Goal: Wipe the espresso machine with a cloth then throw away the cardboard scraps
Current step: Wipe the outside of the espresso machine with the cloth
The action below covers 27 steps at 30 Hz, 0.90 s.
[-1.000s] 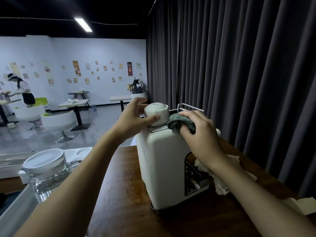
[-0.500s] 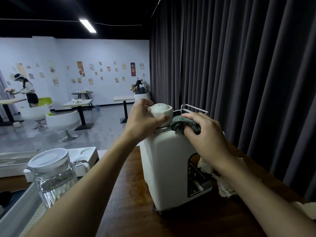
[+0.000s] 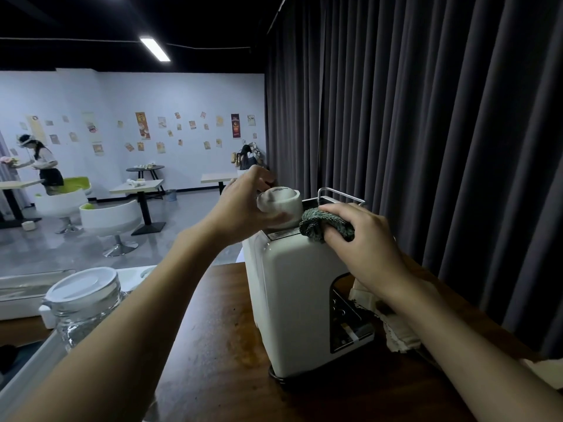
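Fingers (image 3: 336,239) of right hand (image 3: 365,242) curl round cloth (image 3: 316,225) on machine (image 3: 292,300) top; left hand (image 3: 243,205) grips cup (image 3: 281,202) just beside. Best, I judge: hold cup aside, press cloth flat, sweep whole top. Scraps (image 3: 396,330) on desk (image 3: 213,360) beside machine

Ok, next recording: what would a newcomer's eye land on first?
The cream espresso machine at centre on the wooden counter, with the right hand holding a grey-green cloth against its top. Just left of the cloth, the left hand grips a white cup at the machine's top. A dark curtain fills the right side.
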Tool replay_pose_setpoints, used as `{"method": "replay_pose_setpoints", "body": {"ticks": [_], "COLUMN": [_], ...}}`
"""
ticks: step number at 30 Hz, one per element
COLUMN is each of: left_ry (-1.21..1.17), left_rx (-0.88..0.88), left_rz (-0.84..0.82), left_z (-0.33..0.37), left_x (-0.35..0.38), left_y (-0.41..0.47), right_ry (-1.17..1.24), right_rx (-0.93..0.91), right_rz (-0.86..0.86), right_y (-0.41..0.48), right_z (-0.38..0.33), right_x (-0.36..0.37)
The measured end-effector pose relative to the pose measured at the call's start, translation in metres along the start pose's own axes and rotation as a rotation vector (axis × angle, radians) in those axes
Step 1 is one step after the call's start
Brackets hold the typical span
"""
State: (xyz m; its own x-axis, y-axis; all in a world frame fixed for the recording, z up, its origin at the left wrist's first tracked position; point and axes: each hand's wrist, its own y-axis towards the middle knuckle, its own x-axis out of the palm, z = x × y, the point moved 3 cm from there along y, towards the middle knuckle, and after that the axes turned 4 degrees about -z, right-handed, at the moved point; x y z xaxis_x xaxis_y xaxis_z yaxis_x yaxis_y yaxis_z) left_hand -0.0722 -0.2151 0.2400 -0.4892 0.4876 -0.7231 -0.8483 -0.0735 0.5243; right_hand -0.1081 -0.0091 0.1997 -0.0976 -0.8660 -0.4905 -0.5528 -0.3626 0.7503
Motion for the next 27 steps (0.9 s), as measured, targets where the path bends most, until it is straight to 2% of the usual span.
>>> {"method": "replay_pose_setpoints", "body": {"ticks": [6, 22, 27], "left_ry": [-0.085, -0.28, -0.308], "left_rx": [-0.011, -0.118, -0.139], "left_rz": [-0.059, 0.003, -0.108], "left_z": [-0.006, -0.016, -0.019], "left_x": [0.005, 0.002, 0.003], "left_y": [-0.001, -0.007, -0.008], "right_ry": [-0.001, 0.009, 0.009], "right_rx": [-0.01, 0.068, 0.079], "right_rz": [0.011, 0.0, 0.013], "right_y": [0.001, 0.005, 0.005], "right_z": [0.002, 0.008, 0.009], "right_x": [0.0, -0.006, -0.007]}}
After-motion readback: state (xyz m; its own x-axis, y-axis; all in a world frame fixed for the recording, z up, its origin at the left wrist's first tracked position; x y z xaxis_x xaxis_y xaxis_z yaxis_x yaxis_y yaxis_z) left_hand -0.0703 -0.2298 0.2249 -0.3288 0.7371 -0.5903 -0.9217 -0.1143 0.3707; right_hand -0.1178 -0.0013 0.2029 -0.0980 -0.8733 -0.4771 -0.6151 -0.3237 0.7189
